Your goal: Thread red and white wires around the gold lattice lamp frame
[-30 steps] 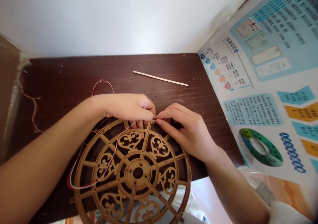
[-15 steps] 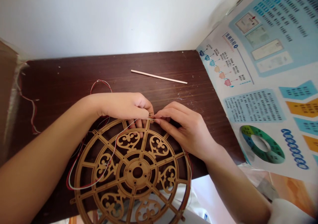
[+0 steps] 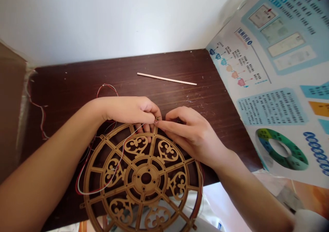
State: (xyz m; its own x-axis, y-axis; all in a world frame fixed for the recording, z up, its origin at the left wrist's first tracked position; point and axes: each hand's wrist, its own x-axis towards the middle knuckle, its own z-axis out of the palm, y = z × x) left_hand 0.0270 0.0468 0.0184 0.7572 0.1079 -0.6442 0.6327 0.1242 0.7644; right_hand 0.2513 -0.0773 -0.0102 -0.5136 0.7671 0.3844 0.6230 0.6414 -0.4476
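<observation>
A round brown openwork wheel frame [image 3: 146, 196] with scroll cut-outs leans over the table edge, tilted toward me. My left hand [image 3: 138, 112] is closed on its far rim, thumb on top near a small square tab [image 3: 157, 118] and fingertips showing beneath. A thin red-and-white wire [image 3: 119, 163] loops from under that thumb over the frame's left side. My right hand [image 3: 190, 129] is beside the tab, its fingers apart, one stretched to the tab and touching there. Whether a wire end lies under that fingertip is hidden.
A thin pale stick [image 3: 167, 78] lies on the dark wooden table [image 3: 123, 67] beyond my hands. More red-and-white wire [image 3: 42, 112] trails at the left. A white wall [image 3: 115, 19] closes the back, and a printed poster board [image 3: 272, 108] stands along the right.
My right hand's pinch at the tab has loosened, and its fingers have spread. The left hand keeps its hold on the rim. The view has shifted slightly.
</observation>
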